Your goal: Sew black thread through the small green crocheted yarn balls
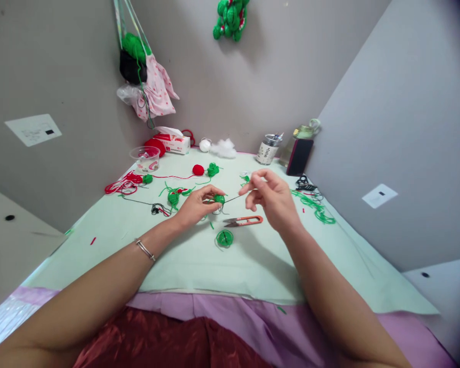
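My left hand [199,204] is closed, its thumb and fingertips pinching a small green yarn ball [220,199]. A thin dark thread [232,200] runs taut from this ball to the fingers of my right hand [272,197], which is raised to the right with its fingertips closed on the thread. Whether a needle is on the thread I cannot tell. Just below the hands lie orange-handled thread snips [245,221], blades to the left. Nearer to me on the table sits a loose coil of green yarn [224,238].
Red yarn [126,184], a green-and-red crocheted piece [175,197] and a clear plastic tub [145,159] stand left. Behind are a red ball [198,169], white stuffing [224,148] and a tissue box [174,142]. A phone [300,157] leans right, above green yarn strands [318,207].
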Available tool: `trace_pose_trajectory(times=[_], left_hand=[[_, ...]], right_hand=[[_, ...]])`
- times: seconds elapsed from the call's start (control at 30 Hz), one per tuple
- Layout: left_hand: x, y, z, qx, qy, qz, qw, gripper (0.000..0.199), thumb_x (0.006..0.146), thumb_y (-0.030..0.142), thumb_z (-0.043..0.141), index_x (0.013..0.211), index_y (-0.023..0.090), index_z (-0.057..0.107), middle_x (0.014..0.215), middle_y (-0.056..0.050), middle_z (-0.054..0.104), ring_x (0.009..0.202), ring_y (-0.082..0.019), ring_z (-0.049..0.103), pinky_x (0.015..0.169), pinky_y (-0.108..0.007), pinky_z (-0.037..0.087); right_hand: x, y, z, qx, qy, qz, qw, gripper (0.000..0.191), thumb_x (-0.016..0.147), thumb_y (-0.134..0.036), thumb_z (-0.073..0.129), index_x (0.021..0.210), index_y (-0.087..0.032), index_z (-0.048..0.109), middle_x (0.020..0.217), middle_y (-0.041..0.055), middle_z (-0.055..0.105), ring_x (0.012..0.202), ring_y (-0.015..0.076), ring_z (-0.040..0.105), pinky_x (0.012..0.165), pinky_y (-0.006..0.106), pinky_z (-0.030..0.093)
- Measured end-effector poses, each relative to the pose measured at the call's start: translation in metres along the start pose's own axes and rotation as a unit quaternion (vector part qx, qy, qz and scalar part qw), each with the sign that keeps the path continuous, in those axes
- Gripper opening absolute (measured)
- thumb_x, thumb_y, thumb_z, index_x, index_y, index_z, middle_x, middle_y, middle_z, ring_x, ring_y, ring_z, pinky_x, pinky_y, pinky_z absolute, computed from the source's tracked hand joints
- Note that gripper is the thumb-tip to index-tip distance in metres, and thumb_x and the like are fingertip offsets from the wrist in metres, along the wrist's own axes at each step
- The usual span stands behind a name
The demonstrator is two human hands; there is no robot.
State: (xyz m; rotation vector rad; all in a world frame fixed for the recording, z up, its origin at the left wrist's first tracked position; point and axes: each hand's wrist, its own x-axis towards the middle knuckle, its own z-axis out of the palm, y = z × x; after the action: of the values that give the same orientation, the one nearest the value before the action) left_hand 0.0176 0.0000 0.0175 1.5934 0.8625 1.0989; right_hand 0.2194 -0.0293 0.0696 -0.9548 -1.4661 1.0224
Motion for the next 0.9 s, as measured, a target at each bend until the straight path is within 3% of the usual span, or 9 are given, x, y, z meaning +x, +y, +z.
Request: trace_pose_trajectory(times=[0.07, 0.23, 0.37, 0.47, 0.6, 0.77, 0.9], left_hand=[[0.002, -0.003, -0.005, 0.01, -0.004, -0.006, 1.0, 0.025, 0.069, 0.023, 0.075, 0.094, 0.018, 0.071, 0.096, -0.006, 0.069, 0.09, -0.02, 0.063, 0.087, -0.035, 0.048], [0.009, -0.013, -0.017, 0.023, 0.0, -0.039, 0.999, 0.027, 0.066, 0.02, 0.074, 0.093, 0.018, 0.071, 0.093, -0.005, 0.068, 0.085, -0.019, 0.063, 0.086, -0.037, 0.049], [0.011, -0.015, -0.02, -0.052, -0.036, -0.056, 0.996, 0.034, 0.068, 0.024, 0.077, 0.101, 0.018, 0.071, 0.099, -0.005, 0.067, 0.086, -0.018, 0.063, 0.088, -0.04, 0.052], [0.01, -0.013, -0.018, -0.125, -0.043, -0.066, 0.989, 0.039, 0.068, 0.024, 0.08, 0.106, 0.018, 0.071, 0.104, -0.006, 0.068, 0.088, -0.017, 0.063, 0.092, -0.043, 0.052], [0.008, -0.008, -0.015, -0.178, -0.041, -0.069, 0.981, 0.036, 0.068, 0.024, 0.083, 0.1, 0.017, 0.071, 0.101, -0.006, 0.07, 0.093, -0.019, 0.065, 0.097, -0.044, 0.05], [0.007, -0.003, -0.015, -0.189, -0.043, -0.046, 0.98, 0.033, 0.068, 0.023, 0.084, 0.098, 0.017, 0.07, 0.1, -0.005, 0.071, 0.097, -0.02, 0.065, 0.1, -0.042, 0.048], [0.007, -0.002, -0.015, -0.19, -0.047, -0.035, 0.98, 0.033, 0.069, 0.024, 0.083, 0.098, 0.017, 0.07, 0.102, -0.006, 0.07, 0.098, -0.02, 0.066, 0.1, -0.041, 0.047]], right_hand=[[0.004, -0.012, -0.02, 0.05, 0.019, 0.011, 0.998, 0.04, 0.084, -0.058, 0.068, 0.087, -0.024, 0.046, 0.061, -0.0056, 0.056, 0.047, 0.0101, 0.049, 0.044, 0.023, 0.037], [0.007, -0.036, -0.079, 0.143, 0.156, -0.101, 0.972, 0.029, 0.079, -0.036, 0.078, 0.079, -0.026, 0.051, 0.058, -0.0084, 0.019, 0.048, 0.0092, 0.011, 0.043, 0.026, 0.019], [0.007, -0.04, -0.095, 0.146, 0.184, -0.106, 0.966, 0.025, 0.072, -0.031, 0.081, 0.076, -0.025, 0.056, 0.063, -0.0058, 0.024, 0.053, 0.0101, 0.016, 0.048, 0.028, 0.02], [0.007, -0.034, -0.079, 0.121, 0.17, -0.104, 0.972, 0.021, 0.073, -0.03, 0.079, 0.083, -0.025, 0.062, 0.066, -0.0025, 0.042, 0.055, 0.0104, 0.031, 0.052, 0.028, 0.026], [0.003, -0.016, -0.038, -0.038, 0.098, -0.109, 0.988, 0.014, 0.081, -0.036, 0.074, 0.084, -0.023, 0.068, 0.072, 0.0005, 0.058, 0.058, 0.0117, 0.043, 0.053, 0.028, 0.031], [-0.01, 0.005, 0.003, -0.261, 0.003, -0.144, 0.954, 0.011, 0.087, -0.028, 0.067, 0.083, -0.022, 0.075, 0.073, 0.0018, 0.059, 0.066, 0.0133, 0.049, 0.062, 0.029, 0.038], [-0.013, 0.01, 0.01, -0.266, -0.008, -0.118, 0.957, 0.014, 0.089, -0.029, 0.064, 0.084, -0.02, 0.074, 0.069, 0.0005, 0.061, 0.058, 0.0111, 0.046, 0.058, 0.028, 0.036]])
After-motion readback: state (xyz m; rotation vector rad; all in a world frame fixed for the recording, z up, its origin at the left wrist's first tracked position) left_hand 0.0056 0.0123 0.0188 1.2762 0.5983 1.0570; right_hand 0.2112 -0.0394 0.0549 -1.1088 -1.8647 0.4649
